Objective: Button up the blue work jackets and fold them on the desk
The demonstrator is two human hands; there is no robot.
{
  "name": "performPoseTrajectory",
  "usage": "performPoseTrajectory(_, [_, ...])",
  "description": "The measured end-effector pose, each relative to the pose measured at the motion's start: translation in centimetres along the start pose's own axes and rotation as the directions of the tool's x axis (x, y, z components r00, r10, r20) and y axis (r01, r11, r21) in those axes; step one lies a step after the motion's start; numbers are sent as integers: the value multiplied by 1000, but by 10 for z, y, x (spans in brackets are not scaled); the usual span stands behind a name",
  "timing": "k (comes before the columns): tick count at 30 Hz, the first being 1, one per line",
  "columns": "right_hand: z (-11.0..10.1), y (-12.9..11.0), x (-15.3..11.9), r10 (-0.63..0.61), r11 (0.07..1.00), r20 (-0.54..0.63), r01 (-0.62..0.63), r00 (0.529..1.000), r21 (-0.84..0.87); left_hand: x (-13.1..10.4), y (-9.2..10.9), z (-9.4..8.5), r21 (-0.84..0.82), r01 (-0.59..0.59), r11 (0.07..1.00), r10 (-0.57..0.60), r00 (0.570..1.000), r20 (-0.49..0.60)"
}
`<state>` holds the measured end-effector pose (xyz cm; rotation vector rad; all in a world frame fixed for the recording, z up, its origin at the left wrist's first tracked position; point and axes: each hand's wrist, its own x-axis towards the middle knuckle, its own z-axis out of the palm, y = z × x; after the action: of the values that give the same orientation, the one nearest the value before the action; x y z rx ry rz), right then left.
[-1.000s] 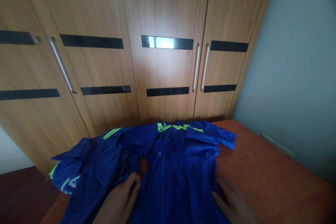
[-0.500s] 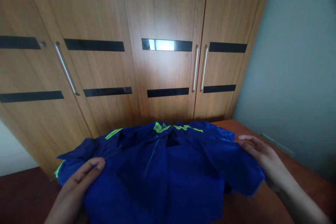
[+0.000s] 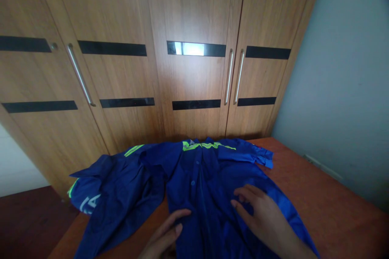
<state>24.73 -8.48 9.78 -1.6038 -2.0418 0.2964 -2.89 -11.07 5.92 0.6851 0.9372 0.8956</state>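
A blue button-front shirt [image 3: 209, 194] lies spread over the reddish-brown surface, its collar end at the back with neon yellow-green stripes. Over its left edge is my left hand [image 3: 165, 232], thumb and index finger apart, with nothing visibly gripped. My right hand [image 3: 263, 214] hovers over or rests on the right half of the shirt, fingers loosely bent and spread; contact is hard to judge. To the left, a darker blue garment [image 3: 121, 194] with white lettering lies crumpled and hangs toward the near side. The lower end of the shirt runs out of view.
A wooden wardrobe [image 3: 194, 77] with dark strips and metal handles [image 3: 228, 77] stands right behind the surface. A plain wall [image 3: 340, 101] rises at the right. The reddish-brown surface [image 3: 319, 186] extends to the right of the shirt, and a dark floor [image 3: 27, 218] shows at lower left.
The raised blue cloth between my hands has come down and now lies flat, showing the buttoned front. Both hands have moved inward and let go of the sides.
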Motion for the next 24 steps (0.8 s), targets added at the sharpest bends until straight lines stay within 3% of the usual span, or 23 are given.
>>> performPoseTrajectory(3, [23,-37,-2,-43,999,108,44,993,-12,5,3,-4,82,-42,996,45,998,-34])
performPoseTrajectory(7, [46,-68,-5,1,995,279,26,960,-95,-6,13,-8,162,-56,985,65,996,-55])
performPoseTrajectory(11, [60,-84,-6,-12,995,359,47,933,-91,-10,14,-24,235,-82,969,97,994,-52])
performPoseTrajectory(16, [88,-87,-8,-17,989,570,98,821,-112,-8,13,-35,332,-135,934,165,984,-64])
performPoseTrajectory(18, [91,-80,-10,-47,994,544,95,837,-61,-11,18,-35,400,-152,904,206,974,-96])
performPoseTrajectory(20, [84,-66,-13,-88,995,444,58,892,81,-14,22,-35,433,-154,888,224,968,-116])
performPoseTrajectory(22, [66,-47,-16,-74,965,315,-12,946,262,-14,22,-38,372,-156,915,221,965,-139])
performPoseTrajectory(24, [41,-21,-18,22,895,228,-120,973,429,-12,16,-41,243,-187,952,236,953,-190])
